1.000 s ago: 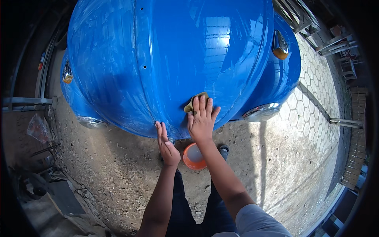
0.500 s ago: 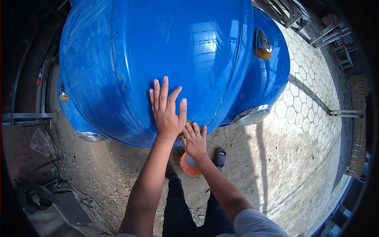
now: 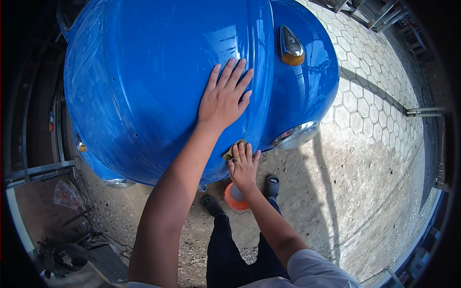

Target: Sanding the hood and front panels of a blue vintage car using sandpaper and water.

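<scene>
The olive-yellow thin pad (image 3: 229,154), its material undetermined, is located at the near right edge of the glossy blue domed hood (image 3: 158,67). It is pressed there beneath the extended, slightly spread fingers of the right hand (image 3: 244,171); no pinch is seen. The left hand (image 3: 222,104) is laid farther off, palm down, fingers spread. Wiping is judged to be in hand; even pressure along the curved edge is called for. Room is offered leftward across the hood; rightward, travel is limited by the round chrome-rimmed headlight (image 3: 296,136).
</scene>
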Demonstrator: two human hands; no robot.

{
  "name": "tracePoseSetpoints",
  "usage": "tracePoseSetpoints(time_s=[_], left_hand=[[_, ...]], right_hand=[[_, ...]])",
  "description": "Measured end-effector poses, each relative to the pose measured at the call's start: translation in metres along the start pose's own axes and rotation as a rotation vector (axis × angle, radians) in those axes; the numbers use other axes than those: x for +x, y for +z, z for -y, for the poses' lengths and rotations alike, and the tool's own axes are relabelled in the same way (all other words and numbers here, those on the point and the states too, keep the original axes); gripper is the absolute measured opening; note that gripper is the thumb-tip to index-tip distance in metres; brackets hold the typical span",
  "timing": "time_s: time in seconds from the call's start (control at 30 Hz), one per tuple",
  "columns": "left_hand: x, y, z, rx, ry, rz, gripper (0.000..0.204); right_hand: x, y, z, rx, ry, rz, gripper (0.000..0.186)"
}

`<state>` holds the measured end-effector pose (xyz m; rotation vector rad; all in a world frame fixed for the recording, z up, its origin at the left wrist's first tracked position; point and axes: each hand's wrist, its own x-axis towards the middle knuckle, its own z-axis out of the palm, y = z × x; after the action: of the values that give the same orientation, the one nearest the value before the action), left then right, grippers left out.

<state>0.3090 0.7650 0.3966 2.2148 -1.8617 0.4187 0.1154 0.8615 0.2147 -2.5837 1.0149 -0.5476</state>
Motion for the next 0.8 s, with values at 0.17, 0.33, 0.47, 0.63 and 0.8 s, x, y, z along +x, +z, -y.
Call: tracePoseSetpoints(time_s=[0.17, 0.33, 0.47, 0.63, 0.8], left_hand=[[-0.007, -0.011, 0.015, 0.089, -0.07, 0.01, 0.049], [-0.01, -0.005, 0.01, 0.101, -0.15, 0.004, 0.051], [-0.002, 0.001, -0.003, 0.109, -0.156, 0.045, 0.054], [-0.014, -0.007, 0.009, 0.133, -0.17, 0.058, 0.054], [-0.003, -0.005, 0.002, 0.126, -0.147, 0.032, 0.051]], right_hand=[[0.151, -0.074, 0.026, 0.34, 0.261, -0.154, 0.063], [0.156, -0.08, 0.021, 0.348, 0.243, -0.133, 0.064], [0.034, -0.032, -0.001, 0.234, 0.147, 0.046, 0.063], [0.117, -0.059, 0.013, 0.503, 0.216, -0.095, 0.06], [0.267, -0.111, -0.011, 0.535, 0.21, -0.227, 0.06]])
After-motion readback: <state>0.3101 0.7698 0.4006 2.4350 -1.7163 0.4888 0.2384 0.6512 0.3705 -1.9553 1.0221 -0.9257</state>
